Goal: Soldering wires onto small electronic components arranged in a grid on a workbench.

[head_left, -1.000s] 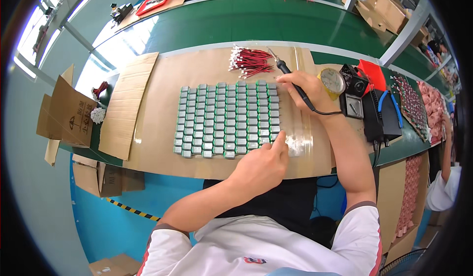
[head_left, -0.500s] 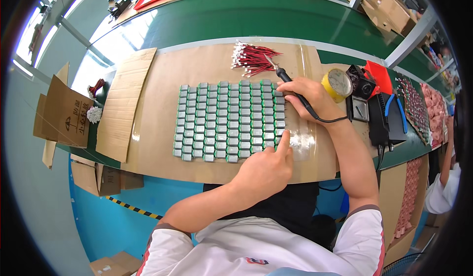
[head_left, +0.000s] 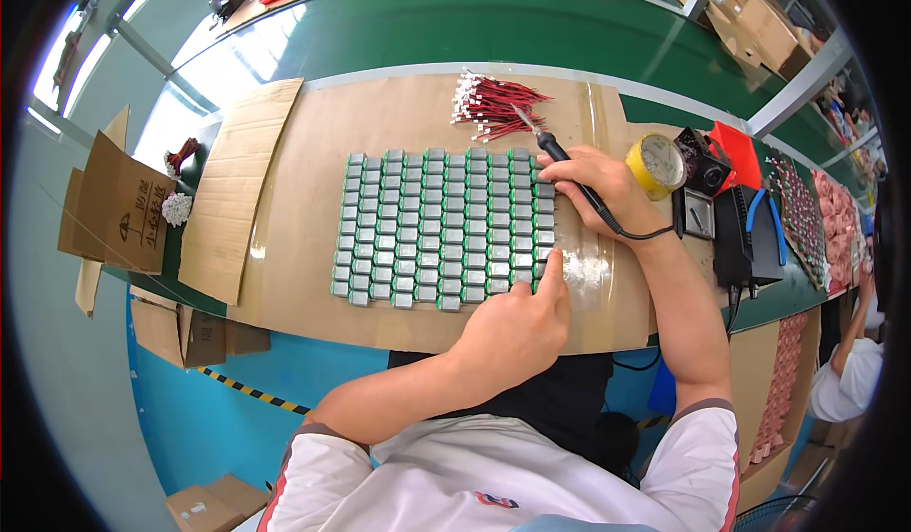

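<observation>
A soldering iron (head_left: 581, 186) with a black handle is gripped in my right hand (head_left: 610, 183), its metal tip slanting up and left. The fingertips of that hand rest at the upper right edge of a block of small grey rectangular parts (head_left: 428, 230) with green boards, laid out in close rows. My left hand (head_left: 517, 325) has its index finger stretched out to the lower right edge of the block. The thumb lies near the bottom row, and the other fingers are curled. Beyond the block lies a pile of red and black wires with white connectors (head_left: 489, 105), close to the iron's tip.
Brown cardboard (head_left: 294, 280) covers the bench under the parts. At right stand a yellow tape roll (head_left: 655, 165), a black box (head_left: 745, 238) with blue-handled pliers (head_left: 756, 211), and a red tray (head_left: 733, 155). A loose cardboard sheet (head_left: 237, 190) and an open carton (head_left: 119, 205) are at left.
The whole view has shifted slightly. Both hands keep nearly the same place against the block of parts, and the iron stays in my right hand.
</observation>
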{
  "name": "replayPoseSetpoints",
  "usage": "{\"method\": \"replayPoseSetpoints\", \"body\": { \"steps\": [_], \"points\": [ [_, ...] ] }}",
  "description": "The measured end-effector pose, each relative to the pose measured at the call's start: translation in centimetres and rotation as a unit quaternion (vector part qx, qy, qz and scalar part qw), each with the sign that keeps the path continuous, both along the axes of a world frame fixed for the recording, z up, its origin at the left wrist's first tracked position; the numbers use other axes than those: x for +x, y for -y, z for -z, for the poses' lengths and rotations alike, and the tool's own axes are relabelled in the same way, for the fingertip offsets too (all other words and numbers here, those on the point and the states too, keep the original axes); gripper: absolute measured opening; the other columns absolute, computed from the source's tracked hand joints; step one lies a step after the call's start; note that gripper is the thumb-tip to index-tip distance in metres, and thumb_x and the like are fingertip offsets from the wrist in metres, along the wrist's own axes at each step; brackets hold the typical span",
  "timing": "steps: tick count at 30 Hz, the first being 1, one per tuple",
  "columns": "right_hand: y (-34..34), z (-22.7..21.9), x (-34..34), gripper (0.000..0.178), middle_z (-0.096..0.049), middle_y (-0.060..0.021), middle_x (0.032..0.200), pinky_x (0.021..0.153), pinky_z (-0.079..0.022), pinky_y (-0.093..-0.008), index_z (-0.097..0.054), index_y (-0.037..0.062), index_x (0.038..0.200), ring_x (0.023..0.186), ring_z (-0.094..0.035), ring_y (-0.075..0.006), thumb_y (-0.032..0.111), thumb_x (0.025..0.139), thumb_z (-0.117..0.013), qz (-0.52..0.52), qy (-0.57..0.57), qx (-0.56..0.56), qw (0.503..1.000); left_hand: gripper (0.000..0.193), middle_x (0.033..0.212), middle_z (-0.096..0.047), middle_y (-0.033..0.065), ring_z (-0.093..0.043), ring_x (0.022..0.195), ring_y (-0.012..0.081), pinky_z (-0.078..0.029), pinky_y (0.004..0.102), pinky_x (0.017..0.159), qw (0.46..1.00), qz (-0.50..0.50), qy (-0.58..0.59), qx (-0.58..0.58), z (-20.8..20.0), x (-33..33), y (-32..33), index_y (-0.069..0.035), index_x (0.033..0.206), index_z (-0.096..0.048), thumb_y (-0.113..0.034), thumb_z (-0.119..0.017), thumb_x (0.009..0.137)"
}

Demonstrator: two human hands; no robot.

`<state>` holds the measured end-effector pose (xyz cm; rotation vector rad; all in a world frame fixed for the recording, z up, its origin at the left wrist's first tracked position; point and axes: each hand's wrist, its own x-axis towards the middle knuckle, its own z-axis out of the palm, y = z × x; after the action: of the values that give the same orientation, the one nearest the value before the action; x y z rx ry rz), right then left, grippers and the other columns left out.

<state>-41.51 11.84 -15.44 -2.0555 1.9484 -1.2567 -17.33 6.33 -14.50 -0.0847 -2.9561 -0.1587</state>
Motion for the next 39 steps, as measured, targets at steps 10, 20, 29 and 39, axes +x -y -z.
{"method": "replayPoseSetpoints", "body": {
  "steps": [10,20,29,39],
  "points": [
    [0.1,0.1,0.1,0.034,-0.074,-0.0158,0.115,0.089,-0.057,-0.0386,-0.07,0.0056,0.112,0.103,-0.071,-0.0336,-0.013,0.084,-0.068,-0.007,-0.02,-0.011,1.0,0.046,0.142,-0.055,0.0314,-0.068,0.067,0.0211,-0.059,0.0327,0.054,1.0,-0.014,-0.006,-0.003,0.2,0.0,-0.1,0.005,0.118,-0.068,-0.014,-0.068,0.076],
    [0.3,0.4,0.3,0.035,-0.073,-0.014,0.105,0.08,-0.059,-0.0406,-0.069,0.0071,0.109,0.092,-0.07,-0.0327,-0.014,0.081,-0.069,-0.014,-0.046,-0.058,0.997,0.047,0.143,-0.055,0.0298,-0.068,0.066,0.02,-0.059,0.033,0.055,1.0,-0.019,0.02,0.007,-0.2,0.3,-0.2,0.004,0.117,-0.068,-0.014,-0.068,0.074],
    [0.1,0.4,0.4,0.035,-0.072,-0.0134,0.1,0.076,-0.058,-0.0392,-0.069,0.0089,0.11,0.088,-0.07,-0.0324,-0.012,0.082,-0.068,0.0,-0.032,-0.031,0.999,0.041,0.139,-0.057,0.0263,-0.07,0.068,0.0217,-0.058,0.0333,0.055,0.999,-0.014,0.014,0.042,-0.6,0.4,0.4,0.002,0.116,-0.069,-0.015,-0.071,0.079],
    [-0.9,-1.4,1.9,0.025,-0.075,-0.0158,0.115,0.089,-0.057,-0.0373,-0.07,0.0051,0.113,0.102,-0.072,-0.0327,0.002,0.089,-0.075,-0.023,0.046,-0.1,0.994,0.029,0.062,-0.057,-0.0032,-0.045,0.058,-0.0001,-0.032,0.0239,0.048,0.833,-0.135,-0.033,0.535,-4.0,-0.8,5.3,-0.003,0.075,-0.059,-0.016,-0.075,0.095]
  ]
}}
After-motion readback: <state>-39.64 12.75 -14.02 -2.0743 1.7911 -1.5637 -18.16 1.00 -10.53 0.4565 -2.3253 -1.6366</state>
